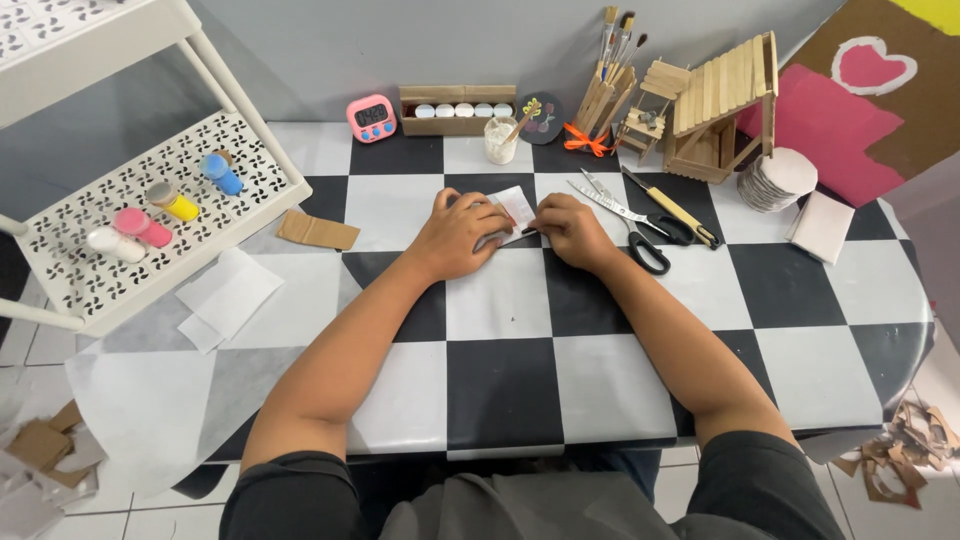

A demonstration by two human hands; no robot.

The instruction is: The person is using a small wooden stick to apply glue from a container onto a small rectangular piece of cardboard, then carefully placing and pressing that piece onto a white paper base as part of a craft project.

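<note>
Black-and-white cover: a checked cloth lies over the table [600, 390], its squares giving a flat, high-contrast ground to work on.
White trolley: a perforated shelf [120, 200] stands at the left corner, carrying four small paint bottles [160, 215] laid on their sides within arm's reach.
Stick house: a small house of wooden craft sticks [715, 110] sits at the far right of the table, back from the working area.
Loose sheets: pale paper [225, 295] lies at the left edge, with a brown cardboard strip [318, 231] just beyond it.
Back row: a pink timer [371, 117], a box of white-lidded pots [458, 110], a cup [500, 138] and a stick-built holder of brushes [610, 85] line the wall, leaving the middle free.
Cutting tools: scissors [630, 225] and a yellow-handled knife [672, 208] lie just right of the hands, handles toward the person.
Left hand: the left hand [458, 232] is closed down on the small white card [515, 208], pinning it flat to the cloth, probably so it does not slide.
Right hand: the right hand [568, 230] is curled at the card's right edge, fingertips touching it; whether it pinches the card or a small tool I cannot tell.
Card: it lies near the table's middle, between the two hands and mostly under the left one.
</note>
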